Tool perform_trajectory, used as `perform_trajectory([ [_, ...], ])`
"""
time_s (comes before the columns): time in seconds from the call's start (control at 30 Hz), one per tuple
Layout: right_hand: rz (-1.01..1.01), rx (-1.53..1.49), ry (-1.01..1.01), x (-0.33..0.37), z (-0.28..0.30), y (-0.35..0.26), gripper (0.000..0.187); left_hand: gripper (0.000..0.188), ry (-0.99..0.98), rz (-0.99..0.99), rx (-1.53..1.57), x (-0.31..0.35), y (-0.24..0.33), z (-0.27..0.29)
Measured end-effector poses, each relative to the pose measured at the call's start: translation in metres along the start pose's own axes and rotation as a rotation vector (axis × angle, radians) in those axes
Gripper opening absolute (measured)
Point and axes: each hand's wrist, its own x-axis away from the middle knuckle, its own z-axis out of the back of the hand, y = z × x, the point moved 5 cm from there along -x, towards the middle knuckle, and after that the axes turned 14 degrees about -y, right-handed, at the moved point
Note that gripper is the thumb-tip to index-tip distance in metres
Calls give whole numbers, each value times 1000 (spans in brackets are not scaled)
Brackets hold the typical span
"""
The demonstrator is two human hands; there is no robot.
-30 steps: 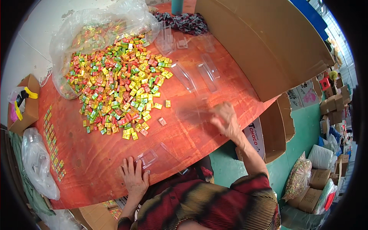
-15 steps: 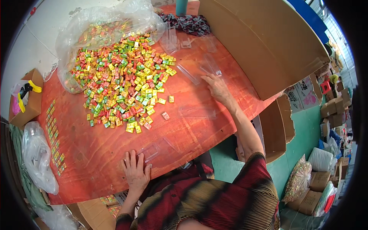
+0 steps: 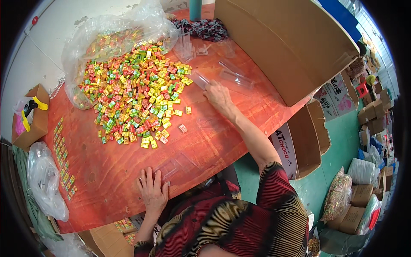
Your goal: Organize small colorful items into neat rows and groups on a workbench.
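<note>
My left hand (image 3: 153, 192) lies on the red wooden tabletop near its front edge, fingers stretched out and slightly spread. Beside its fingertips rests a clear plastic tray (image 3: 172, 168), hard to make out against the red. Farther off and to the right, my right hand (image 3: 219, 99) has its fingers bent together on the near end of a clear plastic strip (image 3: 199, 79), covering that end. Left of this hand spreads a big heap of small wrapped candies (image 3: 137, 94) in yellow, red, green and orange, spilling from a clear plastic bag (image 3: 77, 60).
More clear plastic pieces (image 3: 236, 77) lie right of my right hand. A tall cardboard sheet (image 3: 287, 47) borders the table's right side. Rows of small candies (image 3: 64, 160) line the left edge, near a cardboard box (image 3: 32, 122). Dark patterned cloth (image 3: 205, 30) lies at the back.
My right hand has moved left onto the near end of the clear strip. My left hand stays in place on the table. The whole view has shifted slightly.
</note>
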Motion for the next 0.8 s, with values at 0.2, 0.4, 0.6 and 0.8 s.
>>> perform_trajectory([
  [0.2, -44, -281, -291, 23, 10, 23, 15, 47, 8, 16, 1, 0, -2, 1],
  [0.4, 37, -440, -343, 34, 19, 47, 16, 44, 8, 5, 15, -5, 1, 4],
  [0.6, 63, -134, -226, 30, 12, 57, 12, 46, 44, -3, -12, -4, 2, 4],
  [0.8, 146, 190, 248, 47, 49, 43, 9, 45, 53, -5, -9, -1, 2, 5],
])
